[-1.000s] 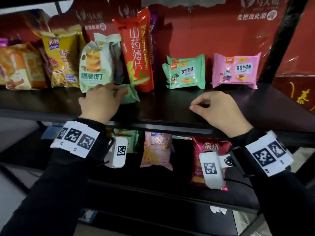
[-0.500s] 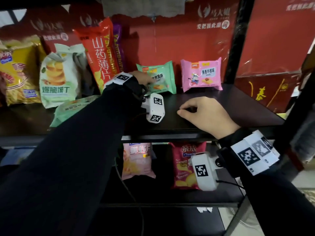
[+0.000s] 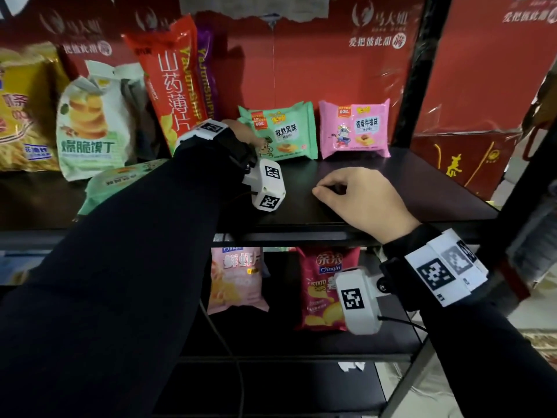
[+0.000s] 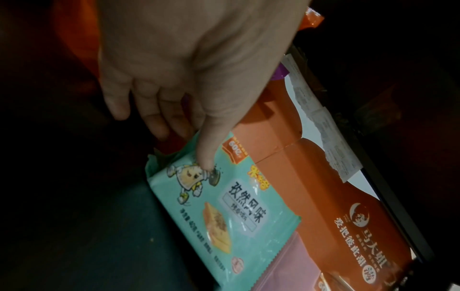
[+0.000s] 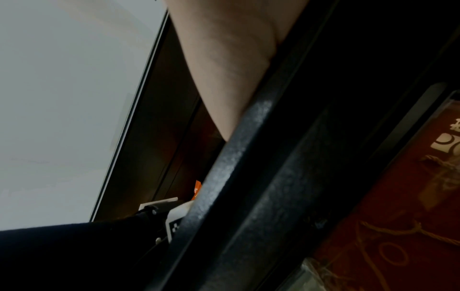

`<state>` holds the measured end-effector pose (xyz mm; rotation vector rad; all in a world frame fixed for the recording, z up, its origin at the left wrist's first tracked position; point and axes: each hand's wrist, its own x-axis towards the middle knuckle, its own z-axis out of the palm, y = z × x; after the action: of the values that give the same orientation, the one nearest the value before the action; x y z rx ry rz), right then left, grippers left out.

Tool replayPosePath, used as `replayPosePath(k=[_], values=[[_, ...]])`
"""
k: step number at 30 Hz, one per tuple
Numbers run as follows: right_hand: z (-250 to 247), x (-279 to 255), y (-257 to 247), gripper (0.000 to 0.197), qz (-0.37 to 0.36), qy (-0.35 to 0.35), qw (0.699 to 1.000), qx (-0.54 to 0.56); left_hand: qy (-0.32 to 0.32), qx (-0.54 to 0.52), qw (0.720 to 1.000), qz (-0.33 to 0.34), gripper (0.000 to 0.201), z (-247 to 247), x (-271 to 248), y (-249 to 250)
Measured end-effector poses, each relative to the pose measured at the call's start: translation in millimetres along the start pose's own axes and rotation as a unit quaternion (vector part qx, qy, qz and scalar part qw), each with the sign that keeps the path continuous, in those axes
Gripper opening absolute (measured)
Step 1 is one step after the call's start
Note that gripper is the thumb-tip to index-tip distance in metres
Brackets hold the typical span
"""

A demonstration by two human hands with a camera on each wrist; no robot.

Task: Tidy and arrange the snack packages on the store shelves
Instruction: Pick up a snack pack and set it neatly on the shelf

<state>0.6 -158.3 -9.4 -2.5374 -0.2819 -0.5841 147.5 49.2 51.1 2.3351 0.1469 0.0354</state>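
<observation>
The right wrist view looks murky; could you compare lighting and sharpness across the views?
Head view: evenly lit, sharp, some glare on the red yam-chip bag. Left wrist view: dim, yet the green cumin-flavour packet reads clearly. Right wrist view: darkest, the shelf rail blurred close-up.

Dim light: a red panel [image 3: 316, 70] with white lettering backs the black upper shelf [image 3: 391, 188], a black upright post [image 3: 417, 70] rises at its right, and the lower shelf [image 3: 271, 336] sits shadowed beneath.

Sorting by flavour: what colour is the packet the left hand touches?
Mint green packet; clearest in left wrist view.
</observation>
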Motion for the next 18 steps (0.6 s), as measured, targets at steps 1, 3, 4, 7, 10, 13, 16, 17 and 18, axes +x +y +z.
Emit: replayPosePath(k=[1, 3, 4, 7, 10, 13, 16, 17, 18], values=[[0, 0, -1, 0.022, 0.000, 0.000, 1.000, -0.005, -0.016, -0.022, 1.000, 0.001, 0.044, -1, -2, 2], [-1, -1, -2, 0.022, 0.001, -0.002, 1.000, -0.009, -0.057, -0.037, 0.998, 0.008, 0.048, -1, -6, 5], [-1, -1, -2, 0.022, 0.002, -0.004, 1.000, -0.009, -0.076, -0.038, 0.996, 0.011, 0.046, -1, -6, 6], [-2, -2, -3, 0.023, 0.007, -0.010, 1.000, -0.011, -0.085, -0.045, 0.995, 0.025, 0.026, 3, -7, 6], [-2, -2, -3, 0.025, 0.010, -0.009, 1.000, -0.012, -0.030, -0.001, 0.999, 0.023, 0.046, 6, 1, 0], [-2, -2, -5, 0.025, 0.015, -0.007, 1.000, -0.015, 0.005, -0.019, 0.999, 0.030, 0.043, 8, 5, -4], [-2, -1, -5, 0.024, 0.013, -0.002, 1.000, -0.021, -0.004, -0.034, 0.999, 0.026, 0.053, 7, 8, -1], [-3, -1, -5, 0.024, 0.012, -0.002, 1.000, -0.021, -0.024, -0.030, 0.999, 0.022, 0.063, 7, 9, 0], [-3, -1, -5, 0.023, 0.011, -0.004, 1.000, -0.022, -0.053, -0.022, 0.998, 0.018, 0.070, 8, 7, 2]])
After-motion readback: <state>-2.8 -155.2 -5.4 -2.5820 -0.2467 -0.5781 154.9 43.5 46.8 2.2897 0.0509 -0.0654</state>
